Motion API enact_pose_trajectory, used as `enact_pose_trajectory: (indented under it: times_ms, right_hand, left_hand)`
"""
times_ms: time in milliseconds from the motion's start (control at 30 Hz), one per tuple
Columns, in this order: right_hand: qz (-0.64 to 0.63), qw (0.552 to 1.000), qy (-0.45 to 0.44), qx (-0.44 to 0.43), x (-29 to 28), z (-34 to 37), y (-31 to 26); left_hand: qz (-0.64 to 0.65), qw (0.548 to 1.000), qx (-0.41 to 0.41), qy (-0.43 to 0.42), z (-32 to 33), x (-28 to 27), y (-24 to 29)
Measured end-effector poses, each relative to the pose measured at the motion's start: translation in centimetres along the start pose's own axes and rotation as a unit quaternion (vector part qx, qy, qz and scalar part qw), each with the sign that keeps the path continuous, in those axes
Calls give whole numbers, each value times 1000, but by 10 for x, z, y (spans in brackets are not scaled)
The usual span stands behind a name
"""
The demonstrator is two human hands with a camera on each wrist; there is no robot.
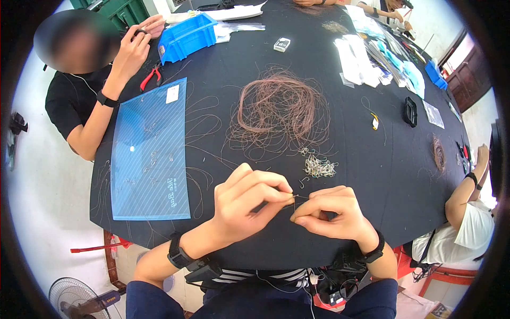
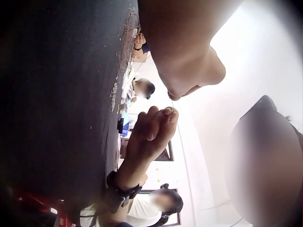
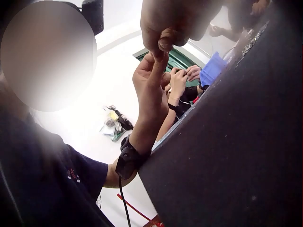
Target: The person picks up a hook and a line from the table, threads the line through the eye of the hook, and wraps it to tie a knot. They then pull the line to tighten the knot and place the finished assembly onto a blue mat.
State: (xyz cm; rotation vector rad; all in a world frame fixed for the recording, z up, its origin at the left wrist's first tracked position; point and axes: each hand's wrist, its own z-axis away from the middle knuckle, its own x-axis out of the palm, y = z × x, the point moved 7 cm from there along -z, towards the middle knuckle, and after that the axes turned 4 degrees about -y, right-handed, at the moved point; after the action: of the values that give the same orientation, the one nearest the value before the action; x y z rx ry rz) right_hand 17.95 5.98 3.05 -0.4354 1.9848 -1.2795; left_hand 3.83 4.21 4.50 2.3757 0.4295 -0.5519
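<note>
My left hand is in front of me above the black table, thumb and forefinger pinching a small fish hook that is mostly hidden by the fingertips. Facing it, my right hand pinches a thin fishing line that runs up to the hook. Both sets of fingertips are close together, as the left wrist view also shows with the right hand below the left. Just beyond the hands lies a pile of fish hooks, with a loose hook beside it. Behind that spreads a tangled coil of brown line.
A blue file bag with hooks and line on it lies at left. Past it are red-handled pliers and a blue bin, near another person. A black tray and plastic packets lie to the right.
</note>
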Motion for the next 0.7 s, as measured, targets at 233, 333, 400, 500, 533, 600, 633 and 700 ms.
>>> enact_pose_trajectory:
  times_ms: [233, 333, 400, 500, 533, 600, 633, 700]
  right_hand:
    - [-18, 999, 32, 37, 6, 2, 10]
    - [-40, 997, 44, 53, 10, 2, 13]
    - [-42, 997, 37, 59, 13, 2, 12]
    - [-42, 997, 33, 64, 16, 2, 14]
    - [-41, 996, 36, 73, 16, 1, 15]
    - [-41, 994, 43, 91, 17, 1, 19]
    - [-25, 995, 42, 90, 16, 1, 20]
    - [6, 995, 41, 88, 14, -2, 21]
  left_hand:
    - [310, 905, -289, -33, 18, 22, -31]
    - [404, 867, -293, 3, 22, 31, -37]
    - [418, 855, -306, 8, 23, 33, -40]
    - [471, 801, -369, 16, 22, 34, -41]
    - [492, 774, -397, 18, 23, 35, -42]
    - [555, 702, -444, 40, 30, 42, -53]
    - [584, 662, -466, 51, 34, 44, -60]
    - [603, 654, -452, 60, 31, 38, -69]
